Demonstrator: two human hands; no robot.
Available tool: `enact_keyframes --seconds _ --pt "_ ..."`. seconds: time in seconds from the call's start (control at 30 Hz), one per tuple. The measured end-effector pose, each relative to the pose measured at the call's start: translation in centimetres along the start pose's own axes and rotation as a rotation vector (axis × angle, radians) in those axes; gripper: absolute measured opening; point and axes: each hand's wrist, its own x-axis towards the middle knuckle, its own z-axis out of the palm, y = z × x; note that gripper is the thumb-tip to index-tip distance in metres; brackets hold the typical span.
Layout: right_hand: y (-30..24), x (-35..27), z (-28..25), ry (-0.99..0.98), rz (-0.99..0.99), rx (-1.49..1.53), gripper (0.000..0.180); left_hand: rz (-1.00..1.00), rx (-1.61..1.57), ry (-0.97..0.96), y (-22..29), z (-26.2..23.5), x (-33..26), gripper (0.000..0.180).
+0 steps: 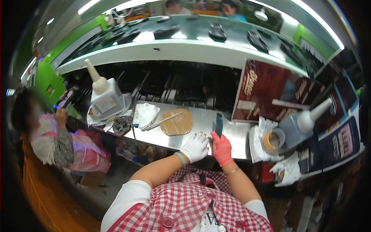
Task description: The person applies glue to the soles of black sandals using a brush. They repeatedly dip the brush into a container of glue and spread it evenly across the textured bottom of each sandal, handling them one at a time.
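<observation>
My right hand [222, 150], in a red glove, grips a narrow teal tool [219, 124] that stands up from the fist; its exact kind is unclear. Beside it, my white-gloved left hand [196, 147] rests at the near edge of the metal bench [240, 135], fingers stretched out and holding nothing visible. Beyond my left hand lies a rounded brown pad [181, 127] with a thin stick [164, 122] across it. A crumpled white cloth [146, 115] is to the pad's left.
A white nozzle bottle [106, 96] and a dark crusted lump [122, 124] stand left. On the right are a grey nozzle bottle [295, 129], a small cup [272, 140] and a maroon box [266, 87]. Shoes [217, 32] lie on the raised green belt. A co-worker [58, 139] is at left.
</observation>
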Motion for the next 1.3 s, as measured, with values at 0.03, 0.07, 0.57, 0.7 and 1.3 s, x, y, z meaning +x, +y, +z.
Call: enact_keyframes --seconds 0.03,0.07,0.57,0.7,1.3 --pt "-0.4 0.2 -0.1 -0.017 0.020 -0.029 0.029 0.001 0.027 0.018 -0.1 0.2 -0.3 0.035" --pt "-0.9 0.2 -0.2 -0.032 0.037 -0.057 0.028 -0.027 0.001 -0.028 -0.4 0.4 -0.5 0.034" --pt "-0.4 0.0 -0.1 -0.085 0.052 -0.204 0.033 0.054 -0.195 0.009 -0.7 -0.7 -1.3 0.021" --pt "-0.1 -0.1 0.4 -0.052 0.017 -0.227 0.033 0.055 -0.248 -0.011 -0.8 -0.9 -1.6 0.021" --pt "-0.2 0.9 -0.1 -0.127 0.135 -0.138 0.029 0.118 -0.805 -0.460 -4.1 -3.3 0.2 0.025"
